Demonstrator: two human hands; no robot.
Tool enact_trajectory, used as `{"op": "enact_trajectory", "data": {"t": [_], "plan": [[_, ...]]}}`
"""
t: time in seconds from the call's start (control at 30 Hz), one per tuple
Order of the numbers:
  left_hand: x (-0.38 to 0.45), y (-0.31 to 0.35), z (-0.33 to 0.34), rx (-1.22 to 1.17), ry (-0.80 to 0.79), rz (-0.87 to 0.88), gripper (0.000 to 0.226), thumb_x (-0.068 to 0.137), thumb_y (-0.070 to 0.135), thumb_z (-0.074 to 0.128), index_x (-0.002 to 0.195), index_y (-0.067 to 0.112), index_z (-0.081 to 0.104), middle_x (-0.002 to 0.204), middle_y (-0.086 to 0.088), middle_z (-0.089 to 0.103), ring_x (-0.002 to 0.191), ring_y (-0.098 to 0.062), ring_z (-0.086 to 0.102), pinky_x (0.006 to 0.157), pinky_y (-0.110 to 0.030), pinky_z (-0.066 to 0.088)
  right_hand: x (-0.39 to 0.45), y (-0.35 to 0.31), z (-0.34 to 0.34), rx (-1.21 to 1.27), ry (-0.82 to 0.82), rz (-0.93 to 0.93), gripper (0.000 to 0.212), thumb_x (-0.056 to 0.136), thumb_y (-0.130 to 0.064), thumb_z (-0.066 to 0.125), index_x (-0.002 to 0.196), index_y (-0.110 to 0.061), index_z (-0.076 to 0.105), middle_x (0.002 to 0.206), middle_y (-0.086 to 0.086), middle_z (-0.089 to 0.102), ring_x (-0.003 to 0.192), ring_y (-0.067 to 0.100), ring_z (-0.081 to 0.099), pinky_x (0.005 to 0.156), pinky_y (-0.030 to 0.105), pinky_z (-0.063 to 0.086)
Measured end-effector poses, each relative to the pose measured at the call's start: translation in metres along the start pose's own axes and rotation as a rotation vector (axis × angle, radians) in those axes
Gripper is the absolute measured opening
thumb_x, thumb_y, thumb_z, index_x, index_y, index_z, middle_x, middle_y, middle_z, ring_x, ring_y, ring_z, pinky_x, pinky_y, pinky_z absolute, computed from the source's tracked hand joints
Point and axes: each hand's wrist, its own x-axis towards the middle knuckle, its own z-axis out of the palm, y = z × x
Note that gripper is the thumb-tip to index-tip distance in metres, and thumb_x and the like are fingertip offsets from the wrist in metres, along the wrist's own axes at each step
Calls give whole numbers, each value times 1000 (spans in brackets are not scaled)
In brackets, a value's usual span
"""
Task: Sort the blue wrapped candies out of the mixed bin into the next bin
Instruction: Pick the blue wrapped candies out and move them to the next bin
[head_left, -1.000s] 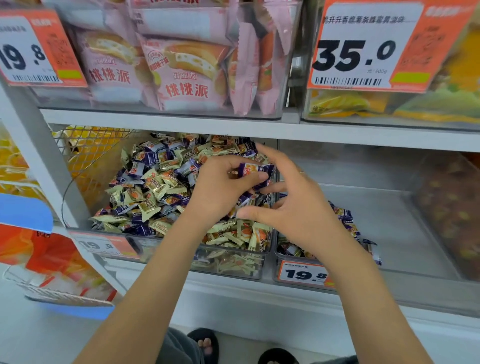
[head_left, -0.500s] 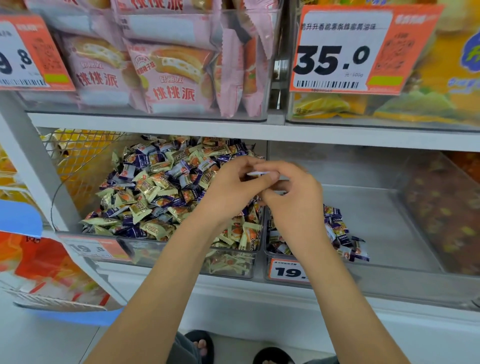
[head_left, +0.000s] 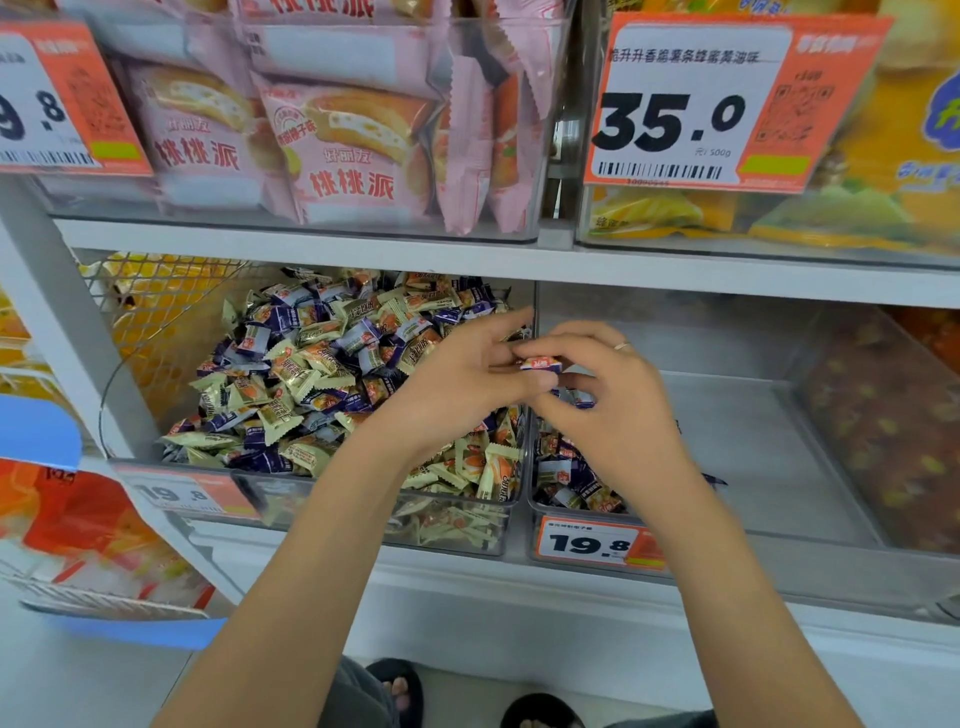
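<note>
Here I see both hands meeting above the wall between two clear plastic bins on the lower shelf (head_left: 467, 262). My left hand (head_left: 462, 384) reaches in from the left with its fingers curled, its thumb and fingertips pinching one end of a small blue candy (head_left: 541, 364). My right hand (head_left: 618, 400) comes from the right, fingers bent, and pinches the same candy from the other side; a thin ring (head_left: 622, 345) sits on one finger. The candy is a short pillow shape in glossy film, blue and white with a red-orange patch, held in the air just over the divide, nearer the right bin.

The left bin (head_left: 363, 499) is heaped with crinkly wrapped sweets, pale cream-yellow ones with sawtooth ends mixed among dark blue ones. The right bin (head_left: 779, 530) has smooth transparent walls and a mostly bare, cloudy floor; a small pile of blue candies (head_left: 566, 478) lies in its near left corner, partly hidden by my right wrist. An orange and white price tag (head_left: 597, 543) reading 19.8 is fixed to its front, and another tag (head_left: 182, 493), blurred, hangs on the left bin.

On the shelf above, pink matte packets (head_left: 358, 150) with a printed cake picture stand in a clear box, beside a large 35.0 tag (head_left: 691, 104) and yellow bags (head_left: 909, 156). A wire mesh basket (head_left: 156, 301) sits far left.
</note>
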Motion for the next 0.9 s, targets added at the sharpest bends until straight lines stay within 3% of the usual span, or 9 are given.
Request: {"op": "enact_trajectory", "data": {"t": [0.1, 0.17, 0.23, 0.33, 0.47, 0.57, 0.63, 0.8, 0.9], "plan": [[-3, 4, -8, -65, -30, -24, 74, 80, 4, 66, 143, 19, 31, 114, -4, 66, 94, -14, 68, 77, -23, 55, 1, -4, -8, -11, 140, 58, 25, 79, -6, 69, 92, -27, 69, 94, -14, 59, 84, -3, 56, 72, 10, 48], [-7, 6, -25, 9, -27, -46, 64, 79, 6, 68, 134, 23, 43, 115, 1, 67, 92, -19, 70, 78, -28, 57, 2, 2, -23, -126, 186, 157, 16, 81, -15, 70, 93, -26, 69, 93, -10, 62, 75, -6, 56, 68, 9, 47], [-10, 1, -44, 175, 72, -49, 45, 78, 7, 71, 119, 22, 59, 104, 2, 71, 88, -18, 70, 77, -27, 57, 0, 15, -36, -249, 41, 371, 21, 82, -19, 71, 100, -28, 66, 102, -6, 62, 76, -5, 55, 64, 14, 45], [-7, -17, -59, 484, 128, -106, 27, 78, 7, 73, 102, 19, 67, 95, 6, 70, 83, -9, 67, 71, -17, 52, -8, 25, -41, -324, -113, 583, 32, 83, -21, 71, 112, -31, 61, 118, 0, 57, 94, 11, 54, 77, 26, 42], [5, -35, -54, 776, -28, -140, 48, 78, 16, 75, 121, 27, 58, 113, 4, 56, 104, -12, 55, 70, -19, 45, -4, 18, -36, -237, -42, 529, 24, 86, -22, 67, 108, -30, 62, 107, -5, 58, 79, 8, 55, 61, 20, 39], [19, -43, -45, 903, -101, -80, 62, 78, 24, 74, 134, 25, 48, 134, -3, 43, 120, -19, 43, 97, -29, 38, -3, 17, -30, -227, -69, 523, 21, 86, -22, 67, 106, -29, 63, 97, -5, 60, 70, 1, 52, 54, 13, 35], [27, -45, -39, 891, -119, -68, 62, 77, 25, 75, 133, 21, 49, 138, -5, 40, 123, -20, 40, 103, -31, 35, -1, 14, -26, -215, -88, 524, 20, 87, -21, 66, 105, -29, 62, 87, -9, 62, 68, 1, 54, 53, 14, 35], [31, -47, -36, 799, -83, -90, 37, 76, 19, 77, 107, 15, 56, 106, 4, 52, 94, -14, 45, 70, -23, 34, 1, 9, -22, -144, -100, 528, 19, 87, -20, 66, 101, -31, 62, 81, -9, 65, 70, 5, 60, 54, 17, 38], [24, -43, -44, 681, 10, -51, 26, 73, 21, 79, 89, 18, 58, 95, 4, 56, 91, -14, 50, 70, -23, 36, 0, 8, -24, -150, -76, 511, 17, 87, -20, 66, 100, -30, 63, 79, -7, 67, 64, 5, 59, 51, 16, 37]]}}
